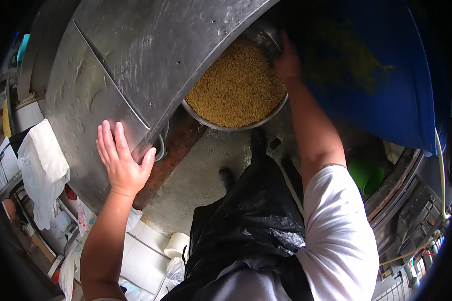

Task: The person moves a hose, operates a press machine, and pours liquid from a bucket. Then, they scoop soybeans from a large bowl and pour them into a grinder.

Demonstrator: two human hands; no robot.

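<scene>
My left hand lies flat with fingers spread against a large, dented grey metal panel. Below the panel's edge sits a wide metal basin, filled with small yellow grains that look like soybeans. At the basin's far side, my right hand grips a shiny metal bowl by its side, just over the grains. Shadow hides part of the right fingers. What the bowl contains cannot be made out.
A big blue plastic container stands to the right, with a green bucket below it. White plastic bags hang on the left. The concrete floor looks wet. A pale hose runs down the right side.
</scene>
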